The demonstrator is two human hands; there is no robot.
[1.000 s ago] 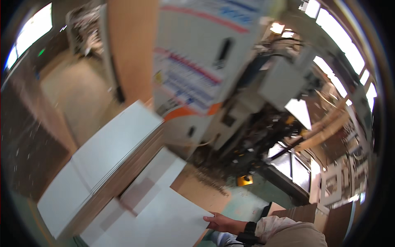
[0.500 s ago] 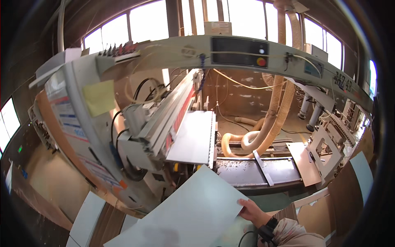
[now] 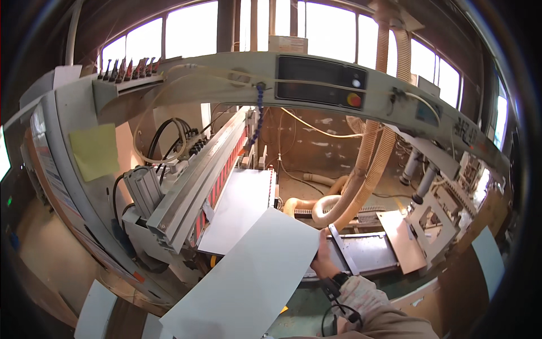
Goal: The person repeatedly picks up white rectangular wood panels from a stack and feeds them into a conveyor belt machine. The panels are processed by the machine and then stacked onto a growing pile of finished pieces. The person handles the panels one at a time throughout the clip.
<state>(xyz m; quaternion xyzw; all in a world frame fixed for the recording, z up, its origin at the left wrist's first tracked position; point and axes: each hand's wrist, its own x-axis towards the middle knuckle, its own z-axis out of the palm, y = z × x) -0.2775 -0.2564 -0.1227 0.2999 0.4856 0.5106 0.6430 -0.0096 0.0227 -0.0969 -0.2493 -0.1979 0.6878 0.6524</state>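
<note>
My right hand point(image 3: 323, 260) grips the right edge of a large white panel point(image 3: 248, 282), with its fingers wrapped behind it. The panel is held tilted in front of me, and its far corner reaches the machine bed. Beyond it another white panel point(image 3: 237, 206) lies on the bed beside a long metal beam point(image 3: 206, 175) with a red strip. A black strap sits on my right wrist. My left hand does not show; the panel's near left part runs to the lower edge.
Overhead crosses a grey machine arm with a control panel point(image 3: 316, 82) and a red button. Ribbed hoses point(image 3: 367, 169) hang behind the bed. On the right are a metal crossbar point(image 3: 343, 248) and a tan board point(image 3: 402, 240). Boards point(image 3: 97, 311) stand at lower left.
The panel and my right hand have moved forward and slightly left toward the machine bed. My view has shifted closer to the machine, and more of my right forearm shows.
</note>
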